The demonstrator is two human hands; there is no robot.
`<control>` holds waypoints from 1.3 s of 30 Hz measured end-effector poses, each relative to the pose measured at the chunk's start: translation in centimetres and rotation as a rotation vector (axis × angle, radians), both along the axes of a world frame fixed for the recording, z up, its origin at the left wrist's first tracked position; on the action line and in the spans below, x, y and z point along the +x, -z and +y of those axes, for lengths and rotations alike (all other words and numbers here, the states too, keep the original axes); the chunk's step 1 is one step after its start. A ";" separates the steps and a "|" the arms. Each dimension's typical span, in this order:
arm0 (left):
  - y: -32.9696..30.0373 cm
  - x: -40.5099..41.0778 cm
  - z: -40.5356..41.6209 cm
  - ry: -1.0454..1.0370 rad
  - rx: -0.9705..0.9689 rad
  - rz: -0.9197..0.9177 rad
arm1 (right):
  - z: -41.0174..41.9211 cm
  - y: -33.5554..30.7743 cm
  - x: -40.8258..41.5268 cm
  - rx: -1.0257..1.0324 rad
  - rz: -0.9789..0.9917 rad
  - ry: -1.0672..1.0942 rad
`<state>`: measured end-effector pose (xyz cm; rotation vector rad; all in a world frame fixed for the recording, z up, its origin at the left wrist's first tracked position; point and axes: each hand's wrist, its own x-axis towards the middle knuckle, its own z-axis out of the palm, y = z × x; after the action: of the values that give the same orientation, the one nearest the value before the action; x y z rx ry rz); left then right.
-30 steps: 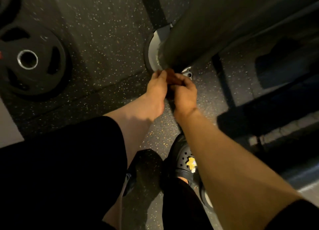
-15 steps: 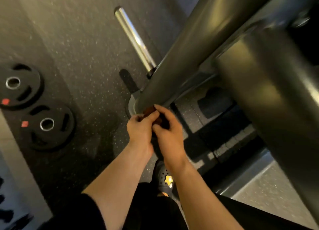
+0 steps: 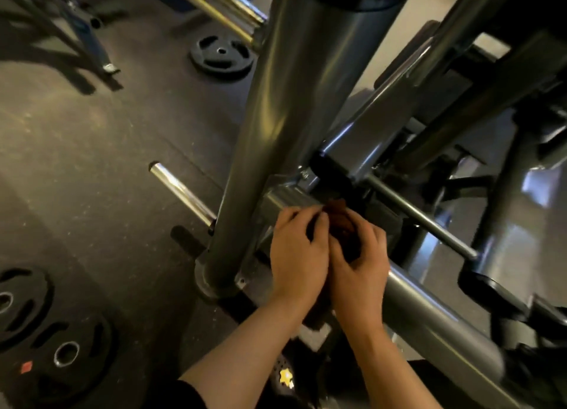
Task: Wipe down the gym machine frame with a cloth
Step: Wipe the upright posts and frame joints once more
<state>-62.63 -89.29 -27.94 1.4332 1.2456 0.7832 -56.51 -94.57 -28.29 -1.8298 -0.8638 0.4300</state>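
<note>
A small reddish-brown cloth (image 3: 339,221) is bunched between both my hands, mostly hidden by the fingers. My left hand (image 3: 296,255) curls round its left side and my right hand (image 3: 360,261) grips it from the right. The hands sit together over the low grey bar of the gym machine frame (image 3: 429,313), just right of the frame's thick grey upright post (image 3: 276,126). A thin dark rod (image 3: 420,218) runs off to the right behind the hands.
Black weight plates lie on the rubber floor at lower left (image 3: 58,344) and at the back (image 3: 221,55). A chrome peg (image 3: 181,190) sticks out left of the post. My black shoe (image 3: 283,378) is below the hands. More frame tubes crowd the right side.
My view has tilted up from the floor to the machine. Both hands have stayed together on the cloth and now sit higher on the frame, by the junction of bar and post.
</note>
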 end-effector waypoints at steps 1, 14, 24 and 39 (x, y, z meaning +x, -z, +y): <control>-0.5 1.0 0.4 0.066 0.053 0.059 | 0.0 -0.4 1.2 0.007 -0.005 0.022; 2.7 11.2 8.7 0.587 0.425 0.677 | 9.4 4.9 14.7 -0.636 -0.509 -0.214; 6.2 12.1 8.5 0.539 0.630 0.938 | 12.8 2.2 21.4 -0.804 -0.021 -0.346; 6.2 12.1 8.7 0.560 0.582 0.976 | 13.5 1.8 22.8 -0.915 0.086 -0.469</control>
<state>-50.52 -80.62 -34.10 2.6748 1.2074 -0.0098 -33.67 -81.07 -30.06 -2.3751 -1.1419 1.3655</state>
